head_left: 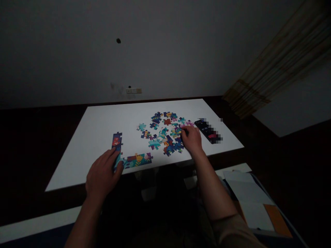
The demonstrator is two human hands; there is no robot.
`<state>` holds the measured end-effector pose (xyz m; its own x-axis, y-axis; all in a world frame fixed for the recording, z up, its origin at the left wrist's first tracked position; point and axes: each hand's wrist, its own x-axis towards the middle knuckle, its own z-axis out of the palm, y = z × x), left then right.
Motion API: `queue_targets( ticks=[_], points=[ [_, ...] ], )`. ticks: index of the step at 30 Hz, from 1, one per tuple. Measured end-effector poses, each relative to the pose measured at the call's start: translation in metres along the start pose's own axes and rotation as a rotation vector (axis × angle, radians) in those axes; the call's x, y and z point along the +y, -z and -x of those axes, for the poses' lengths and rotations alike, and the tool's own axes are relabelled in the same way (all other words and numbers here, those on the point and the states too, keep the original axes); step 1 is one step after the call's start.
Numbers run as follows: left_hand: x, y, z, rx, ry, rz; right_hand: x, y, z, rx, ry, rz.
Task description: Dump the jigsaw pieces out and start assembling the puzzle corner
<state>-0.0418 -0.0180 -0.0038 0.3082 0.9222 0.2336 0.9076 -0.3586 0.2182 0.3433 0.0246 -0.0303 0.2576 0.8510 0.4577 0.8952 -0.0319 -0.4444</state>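
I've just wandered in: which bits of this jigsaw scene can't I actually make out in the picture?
All in the head view:
Corner of the joined puzzle border: partly covered by the left hand.
What, if anything, the right hand holds: the hand itself hides it.
Some loose puzzle pieces: overlapped by others.
Right part of the phone: masked by blocky pixels.
Curtain: cut off by the upper edge.
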Motion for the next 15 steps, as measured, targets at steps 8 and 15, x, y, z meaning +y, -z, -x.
queue_targets(
  ticks=[8, 15],
  points=[
    [-0.0047, -0.0036, -0.0017, -0.011, 0.014, -0.024, -0.0015, -0.0004, 0.0003, -0.006, 0.025, 0.003],
    [-0.0091, -0.0071, -0.0041, -0.022, 0.024, -0.036, -0.0073, 0.0034, -0.0014, -0.039, 0.069, -0.07]
  ],
)
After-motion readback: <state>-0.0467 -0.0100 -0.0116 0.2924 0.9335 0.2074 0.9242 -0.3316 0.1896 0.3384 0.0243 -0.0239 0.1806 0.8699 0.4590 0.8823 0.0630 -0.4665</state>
